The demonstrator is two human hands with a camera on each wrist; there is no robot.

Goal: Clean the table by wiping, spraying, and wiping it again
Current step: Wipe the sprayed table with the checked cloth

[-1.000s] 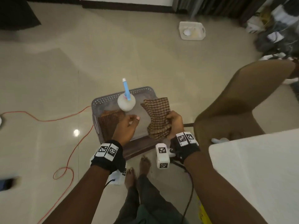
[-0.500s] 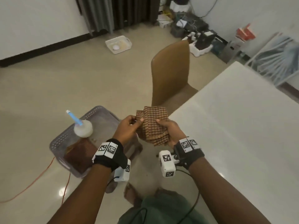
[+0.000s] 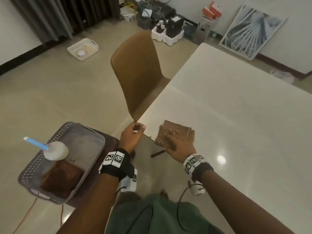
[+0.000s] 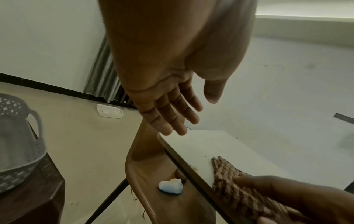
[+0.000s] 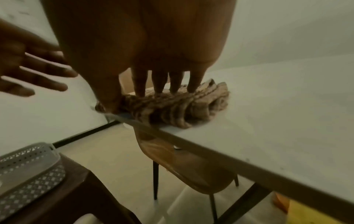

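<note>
A brown checked cloth (image 3: 175,132) lies folded on the near left corner of the white table (image 3: 236,115). My right hand (image 3: 177,146) presses flat on it, fingers straight and spread, as the right wrist view shows on the cloth (image 5: 172,106). My left hand (image 3: 133,135) hovers empty just off the table corner, fingers loosely extended in the left wrist view (image 4: 172,112). A white spray bottle (image 3: 54,149) with a blue nozzle stands in the grey basket (image 3: 87,159) at my left, beside a second dark brown cloth (image 3: 62,178).
A brown chair (image 3: 136,71) is pushed against the table's left edge, with a small white object (image 4: 170,186) on its seat. The basket rests on a dark wooden stool (image 5: 76,197). A white tray (image 3: 82,48) and boxes with cables lie on the floor farther off.
The cloth went from being held in both hands in the air to lying on the table corner under my right hand. My left hand let go of it.
</note>
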